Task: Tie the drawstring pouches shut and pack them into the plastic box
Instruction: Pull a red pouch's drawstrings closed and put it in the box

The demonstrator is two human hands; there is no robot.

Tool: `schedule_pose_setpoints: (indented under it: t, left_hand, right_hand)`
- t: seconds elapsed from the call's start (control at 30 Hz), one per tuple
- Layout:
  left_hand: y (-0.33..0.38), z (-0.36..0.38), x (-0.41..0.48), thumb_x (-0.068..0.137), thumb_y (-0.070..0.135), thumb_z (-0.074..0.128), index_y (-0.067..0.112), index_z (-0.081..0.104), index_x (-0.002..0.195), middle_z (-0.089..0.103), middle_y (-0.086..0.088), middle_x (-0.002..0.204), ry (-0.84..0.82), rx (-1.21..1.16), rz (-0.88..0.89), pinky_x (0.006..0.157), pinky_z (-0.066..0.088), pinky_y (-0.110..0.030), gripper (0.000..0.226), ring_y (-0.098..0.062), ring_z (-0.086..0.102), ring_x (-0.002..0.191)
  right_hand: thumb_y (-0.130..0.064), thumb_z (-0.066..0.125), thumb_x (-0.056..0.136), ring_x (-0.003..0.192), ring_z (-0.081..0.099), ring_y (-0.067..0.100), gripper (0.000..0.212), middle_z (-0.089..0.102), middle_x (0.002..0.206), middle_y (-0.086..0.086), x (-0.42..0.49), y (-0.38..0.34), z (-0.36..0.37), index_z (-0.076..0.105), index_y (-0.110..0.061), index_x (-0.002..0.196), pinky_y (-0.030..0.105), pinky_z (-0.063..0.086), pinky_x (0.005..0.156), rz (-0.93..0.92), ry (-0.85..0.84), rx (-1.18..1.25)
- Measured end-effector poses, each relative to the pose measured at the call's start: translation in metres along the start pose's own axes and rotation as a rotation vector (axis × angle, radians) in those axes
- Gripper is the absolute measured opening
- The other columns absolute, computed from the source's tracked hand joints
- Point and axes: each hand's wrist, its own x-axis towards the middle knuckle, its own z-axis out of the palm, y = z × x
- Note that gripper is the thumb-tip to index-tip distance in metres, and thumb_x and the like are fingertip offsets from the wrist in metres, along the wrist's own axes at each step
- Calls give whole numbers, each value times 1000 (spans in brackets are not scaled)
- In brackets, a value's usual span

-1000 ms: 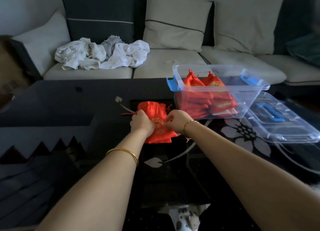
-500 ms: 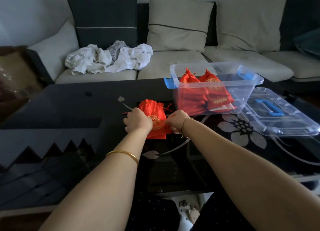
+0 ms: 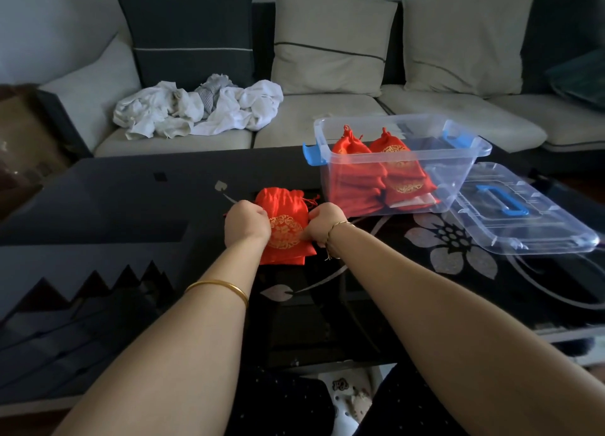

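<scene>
A small stack of red drawstring pouches (image 3: 285, 219) with gold emblems lies on the black glass table (image 3: 131, 200), mouths pointing away from me. My left hand (image 3: 246, 223) grips the stack's left edge and my right hand (image 3: 322, 221) grips its right edge; both are closed on the fabric. Thin red cords trail from the pouch mouth on each side. To the right stands the clear plastic box (image 3: 458, 164) with blue latches, holding several red pouches (image 3: 379, 170) stacked on its left side.
The box's clear lid (image 3: 523, 213) with a blue handle lies flat on the table, right of the box. Behind the table runs a sofa with cushions and a heap of white clothes (image 3: 199, 108). A brown object sits at the far left edge.
The camera view has tilted up slightly. Both hands stay on the sides of the pouch stack, which has shifted a little toward me.
</scene>
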Motion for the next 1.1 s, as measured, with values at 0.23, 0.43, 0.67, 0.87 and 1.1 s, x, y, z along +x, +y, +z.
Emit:
schedule_pose_setpoints:
  t: [0.23, 0.43, 0.67, 0.87, 1.1]
  left_hand:
    - [-7, 4, 5, 90, 21, 60, 5, 64, 112, 66, -14, 110, -76, -76, -78, 80, 49, -38, 27, -31, 63, 102]
    - [-5, -1, 5, 93, 22, 55, 7, 65, 111, 65, -12, 111, -68, -170, 13, 76, 43, -35, 25, -31, 60, 104]
    - [12, 2, 3, 94, 27, 51, 17, 58, 99, 63, -4, 102, -228, -463, 109, 69, 46, -26, 14, -20, 61, 92]
    - [26, 6, -12, 93, 31, 55, 23, 57, 109, 63, 7, 104, -366, -547, 256, 77, 49, -25, 18, -7, 60, 95]
    - [37, 5, -21, 92, 15, 56, 21, 64, 102, 68, 5, 100, -387, -490, 447, 75, 46, -18, 14, -5, 62, 92]
  right_hand:
    - [0, 68, 79, 79, 53, 20, 35, 55, 90, 5, -7, 5, -10, 63, -5, 113, 22, 44, 59, -87, -3, 88]
    - [7, 64, 79, 64, 51, 17, 24, 49, 76, 2, -19, 8, -29, 58, -14, 88, 26, 49, 58, -126, -29, 181]
    - [14, 63, 75, 57, 46, 13, 30, 43, 64, -1, -29, 24, -56, 53, -14, 74, 18, 47, 48, -141, 113, 262]
    - [13, 63, 73, 57, 48, 16, 35, 51, 64, 1, -28, 39, -67, 55, -20, 65, 27, 46, 56, -67, 211, 291]
    - [9, 51, 78, 59, 46, 20, 23, 51, 65, 6, -30, 41, -73, 60, -13, 77, 30, 37, 51, 13, 259, 451]
